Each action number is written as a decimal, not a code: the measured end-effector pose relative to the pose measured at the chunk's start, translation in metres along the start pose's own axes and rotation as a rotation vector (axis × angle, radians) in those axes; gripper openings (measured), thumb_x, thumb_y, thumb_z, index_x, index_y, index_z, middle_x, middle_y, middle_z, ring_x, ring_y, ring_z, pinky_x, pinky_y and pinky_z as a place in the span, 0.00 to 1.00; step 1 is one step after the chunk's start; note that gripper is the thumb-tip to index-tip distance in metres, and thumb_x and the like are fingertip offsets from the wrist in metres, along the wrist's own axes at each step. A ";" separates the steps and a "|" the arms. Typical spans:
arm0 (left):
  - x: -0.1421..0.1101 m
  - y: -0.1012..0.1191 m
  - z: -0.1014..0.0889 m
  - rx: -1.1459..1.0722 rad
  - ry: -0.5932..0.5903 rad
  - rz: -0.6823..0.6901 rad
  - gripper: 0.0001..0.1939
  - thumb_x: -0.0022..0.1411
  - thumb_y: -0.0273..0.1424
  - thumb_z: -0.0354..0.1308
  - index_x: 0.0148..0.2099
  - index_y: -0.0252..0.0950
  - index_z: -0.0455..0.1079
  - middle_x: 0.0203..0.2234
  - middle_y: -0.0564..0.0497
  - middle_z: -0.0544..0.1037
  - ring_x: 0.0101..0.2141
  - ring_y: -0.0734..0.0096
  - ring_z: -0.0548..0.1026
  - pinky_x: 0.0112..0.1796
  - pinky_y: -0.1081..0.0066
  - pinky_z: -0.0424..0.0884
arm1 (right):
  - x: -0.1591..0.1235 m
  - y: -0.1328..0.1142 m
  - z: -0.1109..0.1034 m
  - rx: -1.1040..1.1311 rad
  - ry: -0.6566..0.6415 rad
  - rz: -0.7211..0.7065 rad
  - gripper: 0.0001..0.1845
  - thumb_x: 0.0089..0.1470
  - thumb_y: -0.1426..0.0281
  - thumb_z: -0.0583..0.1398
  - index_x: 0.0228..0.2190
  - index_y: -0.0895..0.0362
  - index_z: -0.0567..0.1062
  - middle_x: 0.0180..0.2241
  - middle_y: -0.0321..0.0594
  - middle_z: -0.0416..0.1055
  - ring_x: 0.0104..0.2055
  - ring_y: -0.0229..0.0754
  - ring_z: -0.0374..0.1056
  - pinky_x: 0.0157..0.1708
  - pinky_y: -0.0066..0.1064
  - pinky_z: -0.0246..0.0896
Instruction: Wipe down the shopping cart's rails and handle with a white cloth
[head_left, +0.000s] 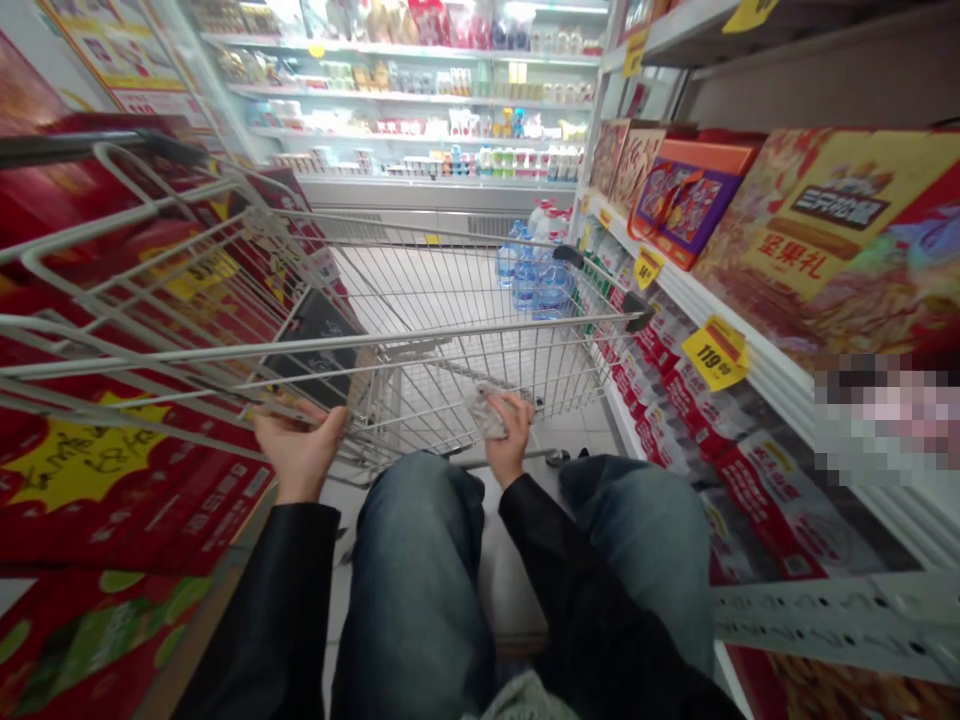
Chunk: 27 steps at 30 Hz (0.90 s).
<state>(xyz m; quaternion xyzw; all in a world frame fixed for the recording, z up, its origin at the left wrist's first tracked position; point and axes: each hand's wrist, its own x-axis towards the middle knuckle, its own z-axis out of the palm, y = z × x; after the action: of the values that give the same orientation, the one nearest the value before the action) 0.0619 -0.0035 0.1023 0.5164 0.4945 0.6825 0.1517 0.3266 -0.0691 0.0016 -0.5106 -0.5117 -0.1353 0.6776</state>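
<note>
A wire shopping cart (465, 326) stands before my knees, at a slant across the aisle. My left hand (300, 450) is at its lower left side, with the fingers curled around the thin wires and partly hidden by them. Close above that hand, a dark grey panel (315, 345) shows through the wires. My right hand (511, 432) is closed on a crumpled whitish wipe (487, 412), held against the near side of the cart's basket. Whether the wipe is cloth or paper, I cannot tell.
Red gift boxes (150, 500) are stacked on the left. At right, a shelf (667, 290) holds snack boxes (817, 220) above red-and-white packs (705, 415). Wrapped water bottles (541, 270) stand on the floor beyond the cart, before a lit refrigerated case (420, 185).
</note>
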 end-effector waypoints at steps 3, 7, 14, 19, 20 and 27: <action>0.006 -0.007 -0.004 -0.010 -0.026 0.017 0.31 0.38 0.35 0.73 0.41 0.41 0.58 0.23 0.62 0.68 0.22 0.77 0.67 0.25 0.76 0.63 | 0.040 0.064 -0.051 -0.129 0.135 0.088 0.16 0.59 0.70 0.60 0.46 0.53 0.83 0.46 0.45 0.73 0.51 0.48 0.71 0.56 0.50 0.68; 0.022 -0.023 -0.010 -0.006 -0.067 -0.030 0.36 0.36 0.35 0.74 0.43 0.42 0.55 0.24 0.63 0.68 0.22 0.76 0.68 0.24 0.76 0.64 | 0.101 0.136 -0.123 -0.254 0.345 0.206 0.19 0.59 0.67 0.59 0.50 0.58 0.79 0.47 0.48 0.69 0.54 0.51 0.68 0.61 0.55 0.64; 0.049 -0.039 -0.005 -0.046 -0.069 -0.049 0.39 0.30 0.35 0.74 0.42 0.43 0.54 0.22 0.66 0.68 0.22 0.77 0.68 0.26 0.76 0.67 | 0.087 0.103 -0.103 -0.238 0.289 0.158 0.21 0.62 0.67 0.60 0.55 0.57 0.77 0.50 0.50 0.71 0.55 0.49 0.69 0.59 0.51 0.68; 0.050 -0.036 0.003 -0.041 -0.093 -0.065 0.40 0.30 0.38 0.77 0.41 0.43 0.54 0.21 0.65 0.68 0.22 0.76 0.69 0.26 0.75 0.67 | 0.045 0.039 -0.048 -0.145 -0.033 -0.039 0.22 0.59 0.74 0.59 0.51 0.49 0.83 0.47 0.44 0.76 0.51 0.46 0.72 0.55 0.45 0.71; 0.050 -0.036 0.003 -0.049 -0.095 -0.061 0.40 0.30 0.39 0.77 0.41 0.43 0.54 0.21 0.65 0.68 0.22 0.75 0.69 0.26 0.75 0.68 | 0.047 0.038 -0.050 -0.156 -0.018 -0.043 0.22 0.59 0.74 0.58 0.51 0.50 0.83 0.47 0.45 0.76 0.52 0.47 0.72 0.55 0.46 0.70; 0.051 -0.040 -0.003 -0.113 -0.143 -0.038 0.43 0.27 0.39 0.79 0.41 0.43 0.54 0.20 0.65 0.69 0.22 0.76 0.68 0.28 0.74 0.69 | 0.115 0.111 -0.154 -0.367 0.491 0.170 0.20 0.60 0.68 0.59 0.52 0.61 0.79 0.47 0.52 0.71 0.54 0.53 0.69 0.59 0.57 0.67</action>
<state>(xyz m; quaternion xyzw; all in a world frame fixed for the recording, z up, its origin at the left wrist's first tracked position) 0.0253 0.0502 0.0973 0.5450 0.4527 0.6677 0.2287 0.5418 -0.1090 0.0429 -0.6175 -0.2552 -0.2875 0.6862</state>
